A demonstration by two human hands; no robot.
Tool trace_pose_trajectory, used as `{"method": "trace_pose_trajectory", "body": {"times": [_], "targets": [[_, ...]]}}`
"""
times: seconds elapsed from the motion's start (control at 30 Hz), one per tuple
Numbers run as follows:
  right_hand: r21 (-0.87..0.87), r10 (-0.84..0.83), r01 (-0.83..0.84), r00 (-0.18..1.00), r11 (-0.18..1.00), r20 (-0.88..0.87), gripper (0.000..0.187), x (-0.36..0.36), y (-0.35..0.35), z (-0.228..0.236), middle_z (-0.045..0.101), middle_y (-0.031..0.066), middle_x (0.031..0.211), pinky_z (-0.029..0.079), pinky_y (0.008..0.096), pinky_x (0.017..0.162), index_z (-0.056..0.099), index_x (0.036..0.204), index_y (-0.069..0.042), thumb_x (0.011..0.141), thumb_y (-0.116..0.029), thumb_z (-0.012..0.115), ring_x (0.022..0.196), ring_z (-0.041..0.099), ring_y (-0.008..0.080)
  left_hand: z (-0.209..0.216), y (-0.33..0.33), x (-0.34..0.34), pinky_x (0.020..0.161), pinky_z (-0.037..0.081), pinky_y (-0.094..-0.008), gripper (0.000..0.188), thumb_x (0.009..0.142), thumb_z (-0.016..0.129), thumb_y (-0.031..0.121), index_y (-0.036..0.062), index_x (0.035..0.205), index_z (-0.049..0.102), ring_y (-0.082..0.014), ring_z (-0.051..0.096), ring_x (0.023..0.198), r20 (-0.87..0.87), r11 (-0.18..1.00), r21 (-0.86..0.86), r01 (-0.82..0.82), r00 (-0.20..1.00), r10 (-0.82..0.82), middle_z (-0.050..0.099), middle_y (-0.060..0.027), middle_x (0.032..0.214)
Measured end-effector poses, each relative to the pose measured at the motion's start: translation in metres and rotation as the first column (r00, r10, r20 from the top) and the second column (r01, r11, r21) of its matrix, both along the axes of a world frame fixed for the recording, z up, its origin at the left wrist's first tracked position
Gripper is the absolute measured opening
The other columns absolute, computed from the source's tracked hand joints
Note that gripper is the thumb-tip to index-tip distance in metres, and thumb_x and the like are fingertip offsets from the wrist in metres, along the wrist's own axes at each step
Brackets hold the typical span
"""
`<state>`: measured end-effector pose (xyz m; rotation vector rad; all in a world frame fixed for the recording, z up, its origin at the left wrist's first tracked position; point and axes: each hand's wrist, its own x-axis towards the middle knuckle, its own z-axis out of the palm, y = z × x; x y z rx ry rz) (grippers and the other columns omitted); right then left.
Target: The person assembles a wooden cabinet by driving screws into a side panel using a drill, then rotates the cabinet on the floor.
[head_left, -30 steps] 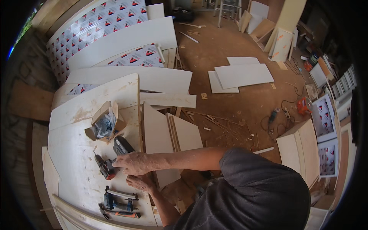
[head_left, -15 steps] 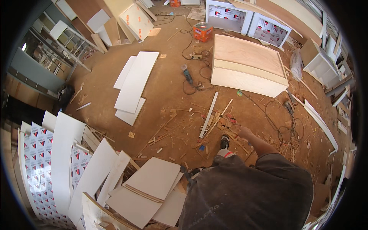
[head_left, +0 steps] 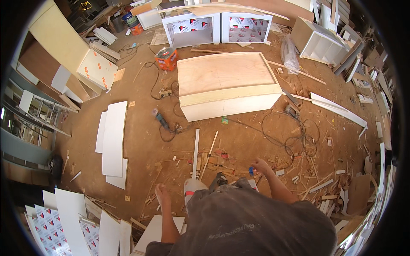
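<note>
My right hand (head_left: 259,164) is out in front of my body on the right, over the scrap-strewn floor. Its fingers are curled, and a small blue object (head_left: 251,171) shows at them; its kind is too small to make out. On the left my left hand (head_left: 162,193) hangs low beside my leg, its fingers loosely apart with nothing in them. A narrow white strip (head_left: 196,153) lies on the floor ahead of my legs. Beside it is a thin wooden strip (head_left: 209,154), among small red pieces (head_left: 224,156) and wood offcuts.
Ahead stands a large wooden box-like panel unit (head_left: 228,83). Left of it are an angle grinder (head_left: 161,119) with a cord and an orange box (head_left: 166,59). White boards (head_left: 114,141) lie further left; more panels (head_left: 70,217) lean at lower left. A coiled cable (head_left: 294,132) lies right.
My view has swung right and I stand more upright. My left hand has come into view. The right hand has drawn back from the scraps, and a blue object now shows at its fingers.
</note>
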<state>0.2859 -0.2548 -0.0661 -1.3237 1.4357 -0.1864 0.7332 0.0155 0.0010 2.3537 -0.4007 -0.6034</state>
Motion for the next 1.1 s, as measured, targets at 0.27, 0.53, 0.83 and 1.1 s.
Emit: {"method": "trace_pose_trajectory", "body": {"times": [0.27, 0.53, 0.83, 1.1], "targets": [[0.280, -0.435, 0.453, 0.891, 0.846, -0.127, 0.029, -0.096, 0.025, -0.006, 0.062, 0.0098, 0.088, 0.050, 0.0339, 0.059, 0.058, 0.109, -0.008, 0.087, -0.027, 0.056, 0.075, 0.063, 0.0170, -0.038, -0.166, -0.002, 0.087, 0.043, -0.0450, 0.036, 0.088, 0.048, 0.031, -0.0017, 0.097, 0.060, -0.0395, 0.056, 0.097, -0.229, 0.912, -0.078, 0.403, 0.883, -0.410, 0.060, -0.0247, 0.103], [0.496, -0.141, 0.355, 0.898, 0.792, -0.417, 0.036, -0.065, -0.045, -0.008, 0.062, 0.0099, 0.091, 0.051, 0.0323, 0.059, 0.052, 0.118, -0.005, 0.088, -0.024, 0.057, 0.075, 0.064, 0.0177, -0.143, -0.278, 0.020, 0.090, 0.043, -0.0459, 0.042, 0.088, 0.046, 0.034, -0.0011, 0.107, 0.059, -0.0405, 0.056, 0.106, -0.362, 0.758, 0.189, 0.624, 0.762, -0.536, 0.059, -0.0268, 0.110], [0.169, -0.388, 0.394, 0.919, 0.903, -0.067, 0.042, -0.007, -0.321, 0.049, 0.062, 0.0091, 0.087, 0.050, 0.0295, 0.055, 0.048, 0.124, -0.001, 0.086, -0.018, 0.059, 0.073, 0.063, 0.0169, -0.134, -0.533, 0.015, 0.090, 0.044, -0.0429, 0.040, 0.087, 0.047, 0.033, 0.0017, 0.110, 0.058, -0.0393, 0.057, 0.104, -0.475, 0.894, 0.057, 0.445, 0.800, -0.367, 0.060, -0.0245, 0.111], [-0.139, 0.064, -0.074, 0.995, 0.987, -0.072, 0.044, 0.109, -0.473, 0.059, 0.066, 0.0109, 0.087, 0.049, 0.0300, 0.067, 0.054, 0.119, 0.002, 0.085, -0.025, 0.059, 0.079, 0.064, 0.0178, -0.154, -0.574, 0.101, 0.057, 0.046, -0.0302, 0.028, 0.090, 0.047, 0.034, 0.0080, 0.095, 0.058, -0.0164, 0.056, 0.065, -0.581, 0.968, -0.030, 0.248, 0.784, -0.218, 0.060, -0.0060, 0.079]]}}
